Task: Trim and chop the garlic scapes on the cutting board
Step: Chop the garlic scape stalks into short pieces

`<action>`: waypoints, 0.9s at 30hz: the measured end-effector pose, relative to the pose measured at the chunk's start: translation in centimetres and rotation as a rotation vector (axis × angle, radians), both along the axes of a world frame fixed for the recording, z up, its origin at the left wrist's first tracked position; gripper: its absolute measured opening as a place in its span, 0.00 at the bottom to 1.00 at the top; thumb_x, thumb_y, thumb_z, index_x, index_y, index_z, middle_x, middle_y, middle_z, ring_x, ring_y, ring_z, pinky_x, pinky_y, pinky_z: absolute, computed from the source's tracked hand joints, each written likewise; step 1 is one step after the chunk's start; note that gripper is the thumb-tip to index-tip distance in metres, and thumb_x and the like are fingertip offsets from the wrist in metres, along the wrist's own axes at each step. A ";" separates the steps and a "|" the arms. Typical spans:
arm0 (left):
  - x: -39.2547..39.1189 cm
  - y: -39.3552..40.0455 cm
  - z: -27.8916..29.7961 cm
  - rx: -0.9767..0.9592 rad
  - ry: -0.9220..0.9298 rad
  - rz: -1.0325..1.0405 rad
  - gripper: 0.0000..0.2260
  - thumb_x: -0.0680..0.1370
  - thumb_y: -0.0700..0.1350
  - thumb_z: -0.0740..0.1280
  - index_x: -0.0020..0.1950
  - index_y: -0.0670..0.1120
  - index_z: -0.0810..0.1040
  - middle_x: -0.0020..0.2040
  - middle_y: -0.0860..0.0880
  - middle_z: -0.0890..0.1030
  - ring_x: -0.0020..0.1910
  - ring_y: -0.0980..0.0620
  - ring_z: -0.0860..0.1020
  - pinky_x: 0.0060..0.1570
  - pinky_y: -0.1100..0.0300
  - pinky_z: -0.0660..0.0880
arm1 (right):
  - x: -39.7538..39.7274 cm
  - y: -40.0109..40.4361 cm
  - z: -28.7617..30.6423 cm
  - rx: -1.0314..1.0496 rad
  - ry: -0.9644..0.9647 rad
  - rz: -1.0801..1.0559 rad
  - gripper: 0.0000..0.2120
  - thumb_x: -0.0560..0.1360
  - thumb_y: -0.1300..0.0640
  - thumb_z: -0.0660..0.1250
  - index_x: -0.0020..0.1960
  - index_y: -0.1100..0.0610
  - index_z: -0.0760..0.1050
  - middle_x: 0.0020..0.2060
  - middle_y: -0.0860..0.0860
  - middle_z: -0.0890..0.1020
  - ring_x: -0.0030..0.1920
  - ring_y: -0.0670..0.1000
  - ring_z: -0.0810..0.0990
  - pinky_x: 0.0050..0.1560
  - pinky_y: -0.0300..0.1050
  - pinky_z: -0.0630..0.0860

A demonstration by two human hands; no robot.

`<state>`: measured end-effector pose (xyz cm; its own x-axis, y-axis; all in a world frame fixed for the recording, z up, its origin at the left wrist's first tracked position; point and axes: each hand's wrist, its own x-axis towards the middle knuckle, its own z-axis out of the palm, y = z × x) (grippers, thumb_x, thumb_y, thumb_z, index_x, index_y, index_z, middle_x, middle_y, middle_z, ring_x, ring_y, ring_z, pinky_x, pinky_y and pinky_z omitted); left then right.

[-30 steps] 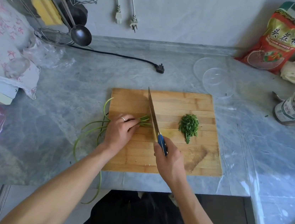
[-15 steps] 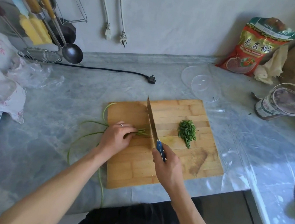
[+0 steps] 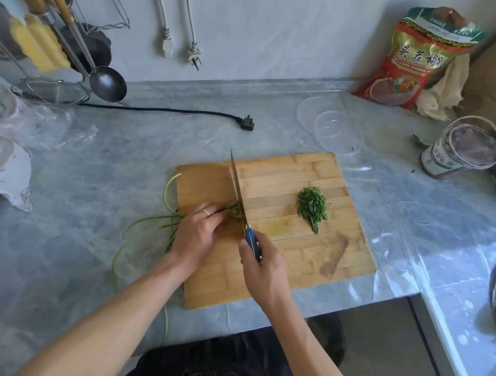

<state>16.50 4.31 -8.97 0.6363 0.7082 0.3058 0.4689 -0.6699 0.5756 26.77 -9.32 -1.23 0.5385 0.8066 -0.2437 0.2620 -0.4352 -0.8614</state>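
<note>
Fingers of the left hand (image 3: 195,234) pin the scapes (image 3: 155,223) on the board (image 3: 294,256), right hand (image 3: 261,270) gripping the knife (image 3: 237,194) mid-chop; next, feed the bundle forward.

Red snack bag (image 3: 419,57) reads "头茬枸杞", perhaps; smaller print too blurred

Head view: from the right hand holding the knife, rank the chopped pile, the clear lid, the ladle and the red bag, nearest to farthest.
From the right hand:
1. Chopped pile, on the cutting board, just beyond and to the right.
2. Clear lid, on the counter past the board's far edge.
3. Ladle, far left near the wall.
4. Red bag, back right against the wall.
</note>
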 end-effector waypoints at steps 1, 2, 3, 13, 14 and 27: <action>0.1 0.0 -0.1 0.000 -0.003 0.004 0.15 0.70 0.30 0.73 0.55 0.41 0.85 0.53 0.47 0.84 0.52 0.48 0.77 0.46 0.55 0.79 | 0.0 0.3 0.0 0.004 -0.001 -0.002 0.09 0.79 0.52 0.62 0.42 0.55 0.71 0.28 0.52 0.69 0.27 0.47 0.65 0.30 0.43 0.65; 0.2 0.0 -0.1 0.005 -0.003 0.014 0.14 0.71 0.31 0.73 0.54 0.42 0.85 0.53 0.47 0.84 0.51 0.49 0.77 0.45 0.55 0.79 | 0.1 0.7 0.0 0.004 -0.002 0.001 0.09 0.79 0.52 0.61 0.43 0.55 0.71 0.28 0.52 0.70 0.28 0.47 0.66 0.31 0.45 0.66; 0.2 0.1 0.0 0.017 0.003 0.023 0.13 0.71 0.32 0.73 0.53 0.42 0.85 0.52 0.47 0.85 0.50 0.49 0.76 0.43 0.56 0.79 | 0.1 0.9 0.0 0.002 0.001 -0.004 0.10 0.79 0.51 0.61 0.42 0.55 0.70 0.29 0.54 0.71 0.28 0.48 0.67 0.32 0.47 0.67; 1.0 -0.7 0.1 0.053 0.047 0.079 0.13 0.70 0.33 0.72 0.52 0.45 0.85 0.52 0.50 0.85 0.48 0.45 0.79 0.44 0.52 0.77 | 0.5 0.0 0.1 0.016 -0.005 -0.009 0.10 0.80 0.53 0.62 0.41 0.54 0.70 0.27 0.54 0.71 0.27 0.51 0.68 0.29 0.45 0.66; 1.1 -0.7 0.0 0.049 0.044 0.086 0.13 0.70 0.33 0.72 0.52 0.45 0.85 0.53 0.50 0.85 0.48 0.45 0.79 0.45 0.51 0.77 | 0.3 0.1 0.1 0.019 -0.001 -0.004 0.09 0.80 0.53 0.62 0.41 0.52 0.70 0.27 0.51 0.69 0.26 0.48 0.66 0.29 0.43 0.65; 1.6 -1.1 0.2 0.029 -0.021 0.096 0.11 0.72 0.33 0.73 0.53 0.42 0.85 0.52 0.48 0.85 0.49 0.45 0.79 0.49 0.53 0.77 | 1.5 -0.4 0.0 -0.018 0.195 -0.073 0.13 0.80 0.47 0.58 0.42 0.54 0.71 0.30 0.46 0.74 0.28 0.48 0.69 0.30 0.44 0.67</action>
